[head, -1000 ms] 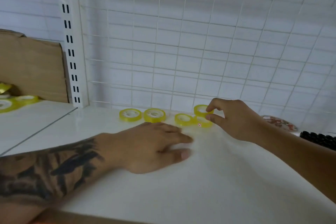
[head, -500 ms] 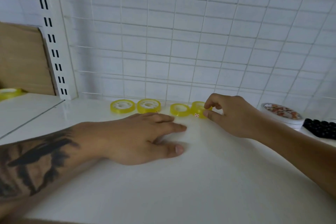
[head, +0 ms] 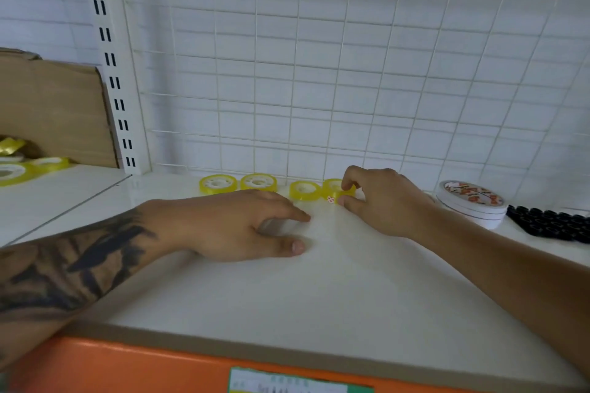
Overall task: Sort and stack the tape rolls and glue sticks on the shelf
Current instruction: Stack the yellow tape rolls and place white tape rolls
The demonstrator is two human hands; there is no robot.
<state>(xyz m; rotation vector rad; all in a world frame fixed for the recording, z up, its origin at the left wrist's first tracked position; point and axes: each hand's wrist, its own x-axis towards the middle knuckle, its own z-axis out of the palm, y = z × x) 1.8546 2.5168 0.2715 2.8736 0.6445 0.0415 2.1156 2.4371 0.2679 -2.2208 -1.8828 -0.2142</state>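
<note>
On shelf (head: pixel 319 290): right hand (head: pixel 380 201) pinches tape roll (head: pixel 335 190); left hand (head: pixel 236 226) flat.

shelf label (head: pixel 287 383) — text unreadable

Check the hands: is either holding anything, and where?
Right hand pinches the rightmost yellow tape roll by its rim. Left hand holds nothing.

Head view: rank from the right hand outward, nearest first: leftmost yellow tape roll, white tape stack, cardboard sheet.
From the right hand:
1. White tape stack, just to its right.
2. Leftmost yellow tape roll, left along the back grid.
3. Cardboard sheet, far left, past the upright.
</note>
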